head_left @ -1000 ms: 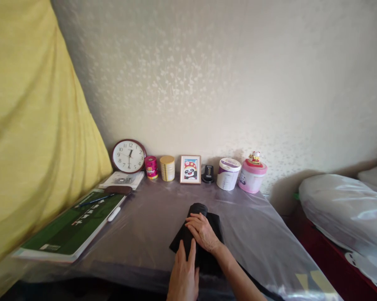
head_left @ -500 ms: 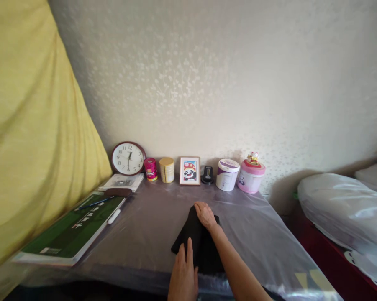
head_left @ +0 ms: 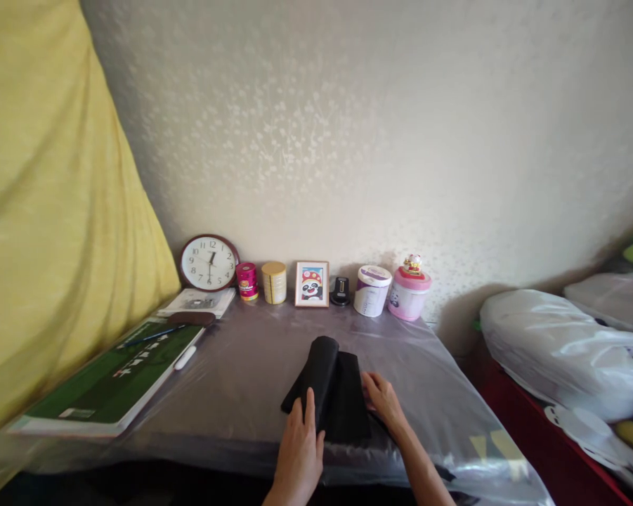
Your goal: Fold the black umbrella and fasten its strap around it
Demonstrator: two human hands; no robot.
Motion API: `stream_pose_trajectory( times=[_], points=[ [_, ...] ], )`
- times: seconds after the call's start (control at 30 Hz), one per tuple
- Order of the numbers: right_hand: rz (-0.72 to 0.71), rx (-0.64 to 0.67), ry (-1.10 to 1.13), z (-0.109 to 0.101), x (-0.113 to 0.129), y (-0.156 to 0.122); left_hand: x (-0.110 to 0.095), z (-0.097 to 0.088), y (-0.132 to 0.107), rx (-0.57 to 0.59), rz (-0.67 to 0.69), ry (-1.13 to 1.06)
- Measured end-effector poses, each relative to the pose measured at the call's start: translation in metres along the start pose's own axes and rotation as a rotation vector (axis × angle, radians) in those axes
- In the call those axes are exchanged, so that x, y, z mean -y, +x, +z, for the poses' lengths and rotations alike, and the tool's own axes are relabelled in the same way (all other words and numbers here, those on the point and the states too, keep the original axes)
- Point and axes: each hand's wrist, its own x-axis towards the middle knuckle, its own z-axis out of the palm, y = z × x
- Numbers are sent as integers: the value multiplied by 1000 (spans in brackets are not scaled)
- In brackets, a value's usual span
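Observation:
A folded black cloth (head_left: 331,383) lies on the plastic-covered table (head_left: 242,379), near the front edge. My left hand (head_left: 298,450) rests flat on the cloth's near left part, fingers stretched forward. At the cloth's right edge sits my right hand (head_left: 380,398), its fingers curled against the fabric. Whether it pinches the edge is hard to see.
Along the wall stand a round clock (head_left: 209,262), a red tin (head_left: 246,281), a yellow tin (head_left: 274,282), a small framed picture (head_left: 312,284), a white tub (head_left: 372,289) and a pink jar (head_left: 408,292). A green book (head_left: 110,376) lies left. Plastic-wrapped bundles (head_left: 563,351) lie to the right.
My right hand slid up the cloth toward its far end, then came back to its right edge. The left hand stayed on the near part. The view shifted slightly right.

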Motion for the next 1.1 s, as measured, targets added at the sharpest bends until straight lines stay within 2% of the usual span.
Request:
stream_pose_trajectory(
  times=[0.13,0.37,0.73,0.97,1.1],
  points=[
    [-57,-4,-45,8,12,-15,1,-5,0,24,5,-29],
    [52,66,73,11,22,-21,4,-15,-2,113,16,-76],
    [57,-47,-21,24,17,11,8,-12,2,101,-9,-244],
    [10,-160,-117,17,4,18,18,-8,5,104,-3,-449],
    [-14,-177,-117,16,2,20,19,-7,7,111,-40,-462]
  ],
)
